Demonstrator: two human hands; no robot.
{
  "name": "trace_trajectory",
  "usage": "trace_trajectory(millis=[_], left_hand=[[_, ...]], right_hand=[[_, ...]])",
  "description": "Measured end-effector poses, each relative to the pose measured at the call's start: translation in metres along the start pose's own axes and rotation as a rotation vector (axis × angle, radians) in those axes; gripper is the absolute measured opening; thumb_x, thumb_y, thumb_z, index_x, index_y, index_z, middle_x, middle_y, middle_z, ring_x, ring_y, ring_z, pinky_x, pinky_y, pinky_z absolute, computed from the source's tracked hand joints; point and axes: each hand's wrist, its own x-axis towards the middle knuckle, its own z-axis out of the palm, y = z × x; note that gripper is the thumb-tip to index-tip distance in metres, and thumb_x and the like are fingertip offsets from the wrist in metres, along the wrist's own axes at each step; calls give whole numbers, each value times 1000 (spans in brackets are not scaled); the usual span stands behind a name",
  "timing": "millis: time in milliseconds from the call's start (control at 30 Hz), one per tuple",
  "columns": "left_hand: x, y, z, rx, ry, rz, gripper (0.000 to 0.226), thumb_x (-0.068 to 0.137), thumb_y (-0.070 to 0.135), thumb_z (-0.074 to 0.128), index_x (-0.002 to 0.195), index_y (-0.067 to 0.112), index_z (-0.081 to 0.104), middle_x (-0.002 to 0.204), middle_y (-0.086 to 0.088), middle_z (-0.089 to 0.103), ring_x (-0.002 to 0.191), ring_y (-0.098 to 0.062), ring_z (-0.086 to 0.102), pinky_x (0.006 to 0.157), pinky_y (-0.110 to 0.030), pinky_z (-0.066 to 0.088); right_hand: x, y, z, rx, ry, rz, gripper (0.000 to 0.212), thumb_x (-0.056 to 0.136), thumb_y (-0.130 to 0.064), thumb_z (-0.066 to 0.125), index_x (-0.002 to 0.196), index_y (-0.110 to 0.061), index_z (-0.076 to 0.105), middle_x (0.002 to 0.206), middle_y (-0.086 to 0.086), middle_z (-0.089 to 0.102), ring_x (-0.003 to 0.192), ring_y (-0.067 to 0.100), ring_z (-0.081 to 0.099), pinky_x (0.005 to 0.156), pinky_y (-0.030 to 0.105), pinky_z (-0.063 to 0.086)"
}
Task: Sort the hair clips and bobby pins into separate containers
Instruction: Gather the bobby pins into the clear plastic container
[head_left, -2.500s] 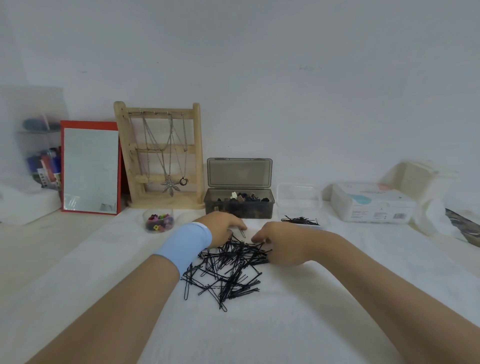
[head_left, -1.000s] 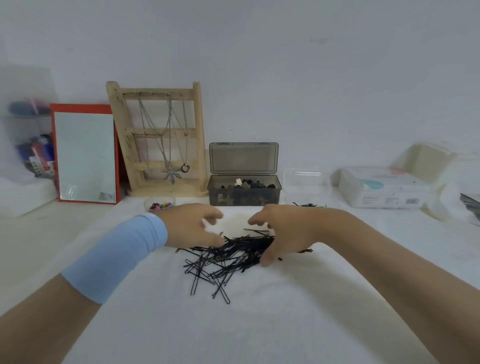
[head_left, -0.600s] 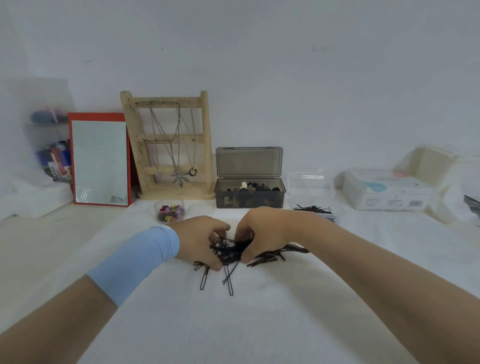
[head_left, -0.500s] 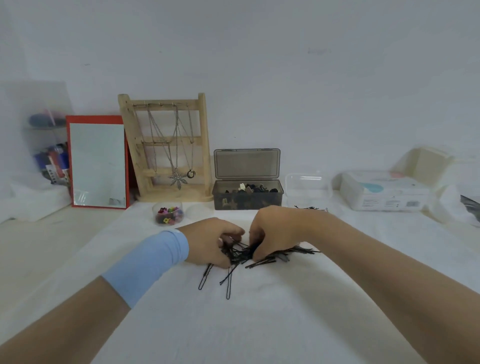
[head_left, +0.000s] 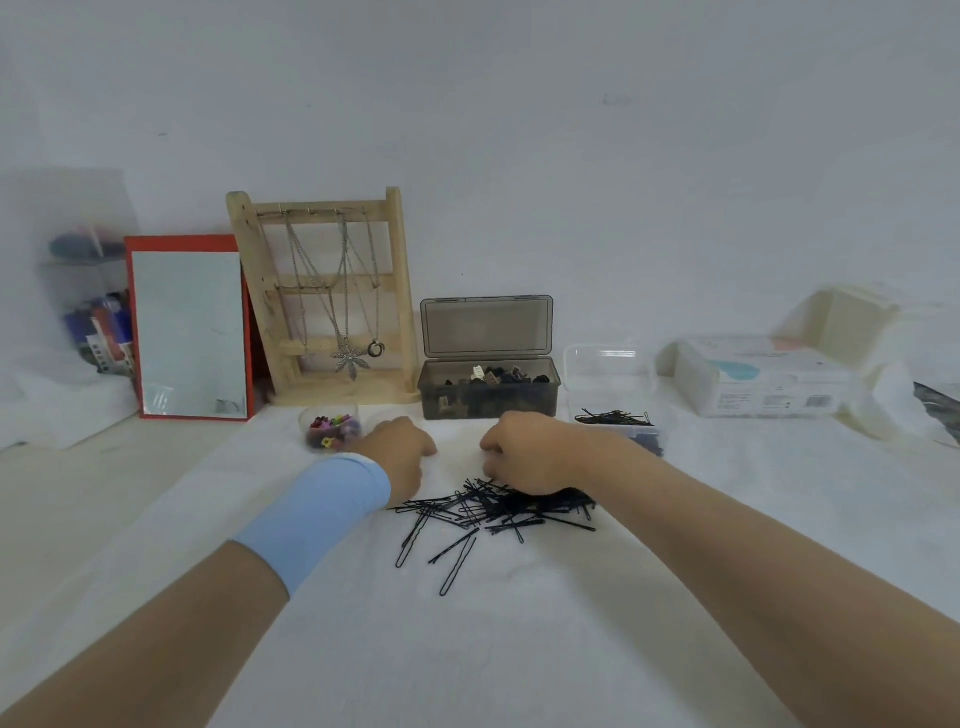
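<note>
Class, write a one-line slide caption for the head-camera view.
Left hand and right hand at a pile of bobby pins on white cloth, dark box and clear tub behind.

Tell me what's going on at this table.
A person is sorting hair accessories. Both hands are at a heap of black bobby pins on the white cloth: the right hand rests on top with fingers curled, and the left hand sits at its left edge. Whether either grips pins is hidden. Behind, the dark box, lid open, holds hair clips; the clear container beside it has a few pins.
</note>
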Motion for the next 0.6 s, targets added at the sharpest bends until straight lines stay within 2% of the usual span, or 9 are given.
trace_trajectory(millis=[100,200,267,300,333,400,467,500,600], left_hand=[[-3,3,-7,-141,-1,112,35,94,12,56,122,28,67,125,8,63,112,-11,58,96,-22,44],[-16,6,-17,-465,-114,210,26,92,15,63,113,28,71,107,14,72,97,-1,66,98,-22,50],[-29,7,-23,-626,-189,242,28,93,19,64,119,31,66,106,22,68,94,6,65,88,-13,50],[-36,7,-28,-561,-199,234,34,93,29,66,125,34,60,110,26,63,96,9,61,84,-7,46],[-41,6,-31,-409,-201,208,50,88,44,68,134,37,51,122,25,57,107,8,56,89,-8,42],[-50,4,-31,8,-288,92,98,69,72,70,150,37,28,150,14,32,137,-10,36,109,-30,34],[-57,7,-26,203,-380,10,120,56,83,69,153,34,19,153,5,23,142,-20,29,111,-42,33],[-56,8,-23,178,-385,4,120,54,82,71,152,32,22,149,4,28,138,-20,34,109,-41,37],[-49,15,-20,13,-302,84,93,66,65,77,143,24,43,135,6,50,120,-17,53,102,-35,46]], right_hand=[[1,2,-2,-22,46,-29,24,94,-11,57,111,-18,73,113,0,66,105,21,61,89,28,48],[-13,7,-16,8,-51,-90,24,90,-13,62,100,-28,79,94,-15,69,94,10,63,86,24,50],[-22,9,-24,32,-76,-94,22,91,-18,62,103,-28,77,95,-18,67,96,9,62,85,23,48],[-23,10,-26,53,-52,-96,22,92,-24,62,109,-28,75,102,-16,66,100,10,61,86,24,46],[-24,9,-26,69,-33,-100,27,91,-32,64,117,-28,70,111,-14,64,105,11,59,89,25,45],[-22,3,-20,63,-71,-105,63,81,-54,71,136,-30,55,128,-12,56,116,12,54,98,31,45],[-19,-6,-9,6,-139,-110,93,66,-67,77,145,-32,42,132,-12,49,120,13,50,102,37,44],[-18,-9,-4,-21,-135,-129,94,63,-68,78,143,-32,44,128,-11,49,118,14,50,101,37,46],[-20,-11,-4,-3,-88,-147,66,70,-56,81,127,-30,60,107,-13,57,99,12,55,84,29,48]])
